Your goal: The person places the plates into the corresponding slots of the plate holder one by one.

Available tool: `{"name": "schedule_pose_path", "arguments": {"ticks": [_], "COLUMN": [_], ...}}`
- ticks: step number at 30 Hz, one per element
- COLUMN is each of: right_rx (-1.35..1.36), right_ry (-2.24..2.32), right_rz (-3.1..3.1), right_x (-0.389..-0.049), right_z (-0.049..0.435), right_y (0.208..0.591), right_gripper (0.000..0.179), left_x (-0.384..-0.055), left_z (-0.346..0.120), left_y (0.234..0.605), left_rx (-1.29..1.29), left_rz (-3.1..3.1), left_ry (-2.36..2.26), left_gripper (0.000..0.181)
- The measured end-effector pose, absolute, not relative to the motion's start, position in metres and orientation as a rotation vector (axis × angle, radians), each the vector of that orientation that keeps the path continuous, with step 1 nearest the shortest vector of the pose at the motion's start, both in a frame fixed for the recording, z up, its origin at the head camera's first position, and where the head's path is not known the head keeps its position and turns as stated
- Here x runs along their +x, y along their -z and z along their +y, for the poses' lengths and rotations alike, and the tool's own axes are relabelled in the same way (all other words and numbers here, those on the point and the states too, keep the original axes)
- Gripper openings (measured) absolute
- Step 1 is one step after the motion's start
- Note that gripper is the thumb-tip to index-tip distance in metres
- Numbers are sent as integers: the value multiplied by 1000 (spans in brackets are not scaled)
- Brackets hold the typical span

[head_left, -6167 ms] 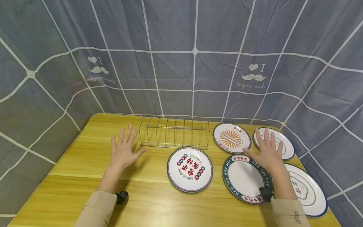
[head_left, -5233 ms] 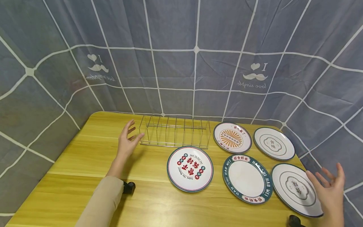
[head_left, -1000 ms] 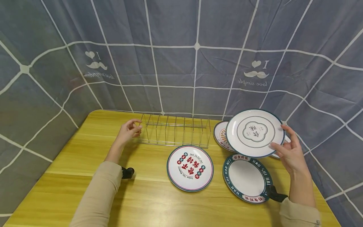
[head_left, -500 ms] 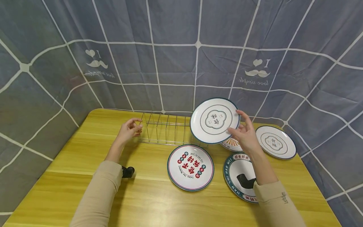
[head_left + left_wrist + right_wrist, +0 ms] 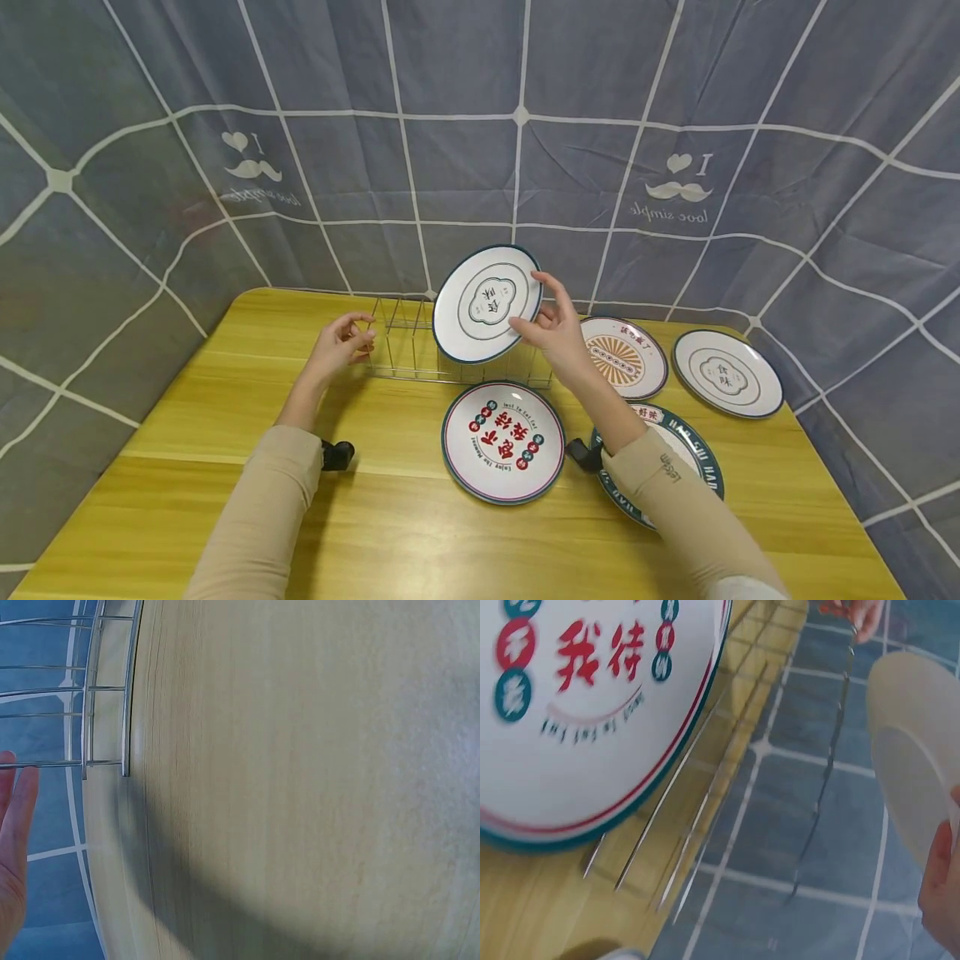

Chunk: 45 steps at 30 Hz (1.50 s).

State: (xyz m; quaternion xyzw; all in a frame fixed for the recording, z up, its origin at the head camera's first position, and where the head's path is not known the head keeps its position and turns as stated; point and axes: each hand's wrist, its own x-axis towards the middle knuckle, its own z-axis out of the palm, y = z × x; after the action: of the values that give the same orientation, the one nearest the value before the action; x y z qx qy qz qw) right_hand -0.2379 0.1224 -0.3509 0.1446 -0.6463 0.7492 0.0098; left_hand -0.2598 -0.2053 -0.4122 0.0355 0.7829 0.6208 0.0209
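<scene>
My right hand (image 5: 558,333) grips the right rim of a white plate (image 5: 483,304) with a dark rim and a grey flower-shaped emblem. The plate is tilted and raised over the wire dish rack (image 5: 397,375), hiding the rack's middle. In the right wrist view the plate's pale underside (image 5: 907,750) faces the rack, with my fingers (image 5: 937,862) at its edge. My left hand (image 5: 341,343) pinches the upper wire at the rack's left end. The left wrist view shows those fingertips (image 5: 28,780) against the end wire.
A plate with red characters (image 5: 504,442) lies right in front of the rack. To the right lie an orange sunburst plate (image 5: 622,358), another emblem plate (image 5: 727,375) and a green-rimmed plate (image 5: 701,454), partly under my right forearm. A grey grid curtain (image 5: 465,167) hangs behind the wooden table (image 5: 420,533).
My right hand took the emblem plate from the table's right edge and carried it left over the rack. My left hand went from spread fingers to pinching the rack's left end.
</scene>
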Motion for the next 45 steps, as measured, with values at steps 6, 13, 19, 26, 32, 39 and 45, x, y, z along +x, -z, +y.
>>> {"name": "schedule_pose_path", "arguments": {"ticks": [6, 13, 19, 26, 32, 39, 45], "right_rx": [454, 533, 589, 580, 575, 561, 533], "right_ry": [-2261, -2149, -1952, -1640, -1494, -1401, -1398], "right_rz": [-2050, -2103, -2213, -2360, -2413, -2432, -2446], "right_x": [-245, -251, -251, -250, -251, -255, -256], "right_z": [94, 67, 45, 19, 2, -12, -21], "right_y": [347, 341, 340, 339, 338, 347, 361], "right_gripper": [71, 70, 71, 73, 73, 72, 68], "left_x": [-259, -258, -259, -260, -259, -258, -259], "left_z": [-206, -206, -206, -206, -207, -208, -209], "left_y": [412, 410, 412, 412, 411, 411, 412], "left_rx": [104, 113, 124, 132, 143, 156, 162], "left_rz": [2419, 2428, 2429, 2415, 2402, 2396, 2385], "left_ry": [-1931, -1922, -1932, -1935, -1936, -1933, -1935], "left_gripper": [36, 37, 34, 36, 37, 41, 42]}}
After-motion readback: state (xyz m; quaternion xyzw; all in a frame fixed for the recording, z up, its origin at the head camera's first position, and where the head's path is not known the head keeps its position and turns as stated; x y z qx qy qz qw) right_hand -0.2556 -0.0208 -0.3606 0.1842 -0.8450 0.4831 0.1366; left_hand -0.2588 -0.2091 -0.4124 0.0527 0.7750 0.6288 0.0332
